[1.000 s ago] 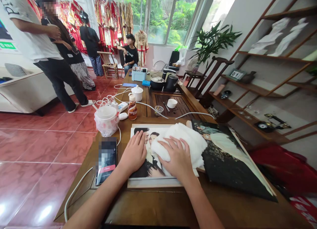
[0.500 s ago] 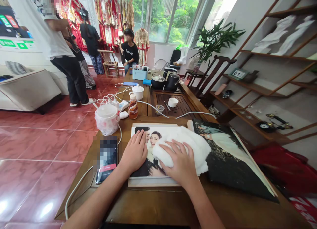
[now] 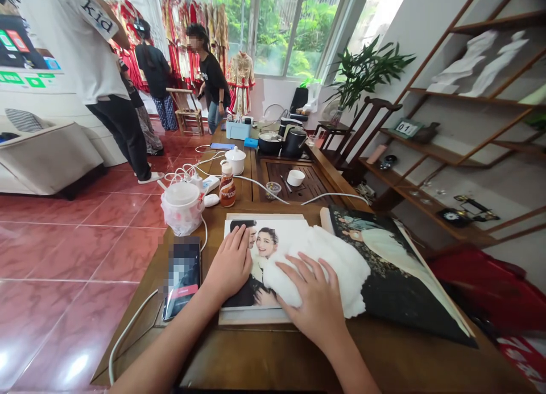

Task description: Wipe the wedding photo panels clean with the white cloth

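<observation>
Two bare hands on one print. The print, a flat, glossy photograph of a couple in dark and white clothes, lies face up on a pale board at the near side of the brown wooden table.

Left hand: flat, palm down, fingers straight and close together across the print's left part, gripping nothing. Right hand: fingers spread and arched over a soft white wad of fluffy material, laid on it rather than closed round it. How hard it presses, I cannot tell.

Progress, as I judge it: partway. Done: print laid flat, wad in place over its right part, both hands on the work. The middle of the print lies bare between the hands and looks smooth. Left: the right part is hidden under the wad, so its condition cannot be read, and the wad is not yet lifted clear. It spreads past the print's right edge, towards a second, larger dark print showing a white gown. No hand on that one.

Nearby, left of the left arm: a black glass-faced phone. Beyond it, a white tub in a clear plastic bag.
</observation>
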A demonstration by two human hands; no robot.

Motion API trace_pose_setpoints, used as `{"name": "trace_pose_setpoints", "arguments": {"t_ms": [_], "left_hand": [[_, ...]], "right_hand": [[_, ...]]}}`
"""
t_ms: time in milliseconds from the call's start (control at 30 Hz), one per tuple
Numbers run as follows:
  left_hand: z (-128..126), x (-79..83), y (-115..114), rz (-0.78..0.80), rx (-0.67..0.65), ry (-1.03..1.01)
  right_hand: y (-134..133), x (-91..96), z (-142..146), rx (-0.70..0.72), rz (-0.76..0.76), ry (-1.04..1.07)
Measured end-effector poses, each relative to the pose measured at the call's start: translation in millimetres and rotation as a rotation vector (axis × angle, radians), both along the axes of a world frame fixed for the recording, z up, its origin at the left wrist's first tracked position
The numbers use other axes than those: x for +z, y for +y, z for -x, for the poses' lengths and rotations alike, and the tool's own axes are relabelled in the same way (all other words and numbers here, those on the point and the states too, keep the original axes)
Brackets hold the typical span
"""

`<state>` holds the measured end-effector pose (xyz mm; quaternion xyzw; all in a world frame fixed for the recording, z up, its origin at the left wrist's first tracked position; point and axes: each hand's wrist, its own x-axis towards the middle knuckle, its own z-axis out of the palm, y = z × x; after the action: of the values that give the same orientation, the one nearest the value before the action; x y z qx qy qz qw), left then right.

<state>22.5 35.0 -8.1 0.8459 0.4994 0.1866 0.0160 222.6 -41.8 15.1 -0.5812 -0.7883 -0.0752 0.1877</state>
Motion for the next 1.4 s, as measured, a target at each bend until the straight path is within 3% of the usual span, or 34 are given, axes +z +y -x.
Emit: {"name": "trace_pose_setpoints", "arguments": {"t_ms": [167, 467, 567, 867, 967, 1300, 1400], "left_hand": [[0, -1.4, 1, -0.007, 0.004, -0.006], [1, -2.6, -3, 0.002, -0.001, -0.002], [-1, -0.2, -4, 0.001, 0.001, 0.007], [-1, 1.6, -1, 0.0, 0.006, 0.033], [-1, 0.5, 0, -0.007, 0.01, 0.025], [-1, -2.3, -3, -0.03, 0.003, -0.007], [-1, -3.1, -4, -0.03, 0.002, -0.005]], "right_hand": [[-7, 1.8, -2, 0.004, 0.018, 0.008], [50, 6.2, 4, -0.028, -0.007, 0.027], [56, 8.2, 4, -0.043, -0.023, 0.024], [-8, 1.3, 3, -0.04, -0.013, 0.0], [-15, 3.1, 4, -0.05, -0.02, -0.016], [45, 5.8, 5, -0.059, -0.029, 0.028], [49, 4.3, 7, -0.068, -0.051, 0.012]]}}
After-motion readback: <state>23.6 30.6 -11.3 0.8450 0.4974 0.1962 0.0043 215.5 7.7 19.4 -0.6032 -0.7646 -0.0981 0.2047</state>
